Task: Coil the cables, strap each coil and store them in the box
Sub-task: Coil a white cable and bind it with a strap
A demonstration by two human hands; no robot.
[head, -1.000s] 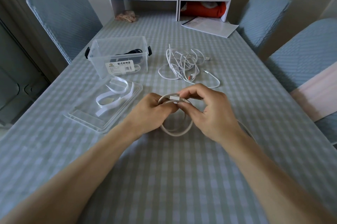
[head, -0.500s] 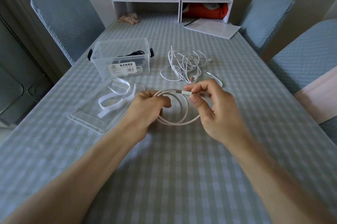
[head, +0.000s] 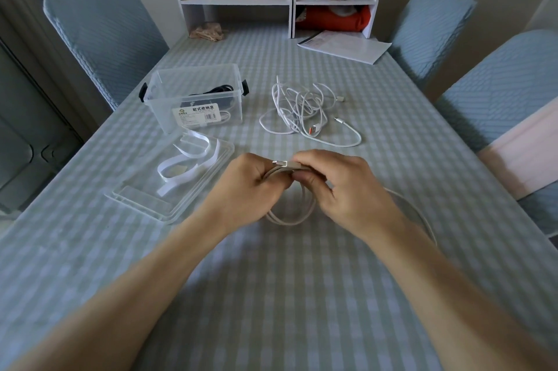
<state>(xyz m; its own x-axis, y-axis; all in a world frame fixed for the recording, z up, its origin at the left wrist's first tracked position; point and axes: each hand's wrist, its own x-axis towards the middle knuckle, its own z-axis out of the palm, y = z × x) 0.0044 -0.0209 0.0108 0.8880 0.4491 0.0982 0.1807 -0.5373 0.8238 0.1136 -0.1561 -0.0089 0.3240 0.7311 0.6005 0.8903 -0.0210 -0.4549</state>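
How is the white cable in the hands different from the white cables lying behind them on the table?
The held cable is wound in neat loops; the loose cables lie in a tangle. The left hand and right hand grip the held cable; nothing touches the loose cables. Both are white, and neither has a strap.

Two bare forearms, sleeveless as far as seen; both hands (head: pixel 302 186) without rings, watch or gloves

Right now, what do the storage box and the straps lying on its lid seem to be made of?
Storage box: clear, glossy rigid plastic by the look; the cables inside show through its walls. Straps: white, matte, flat bands that curl softly, probably fabric or hook-and-loop; the view leaves it open.
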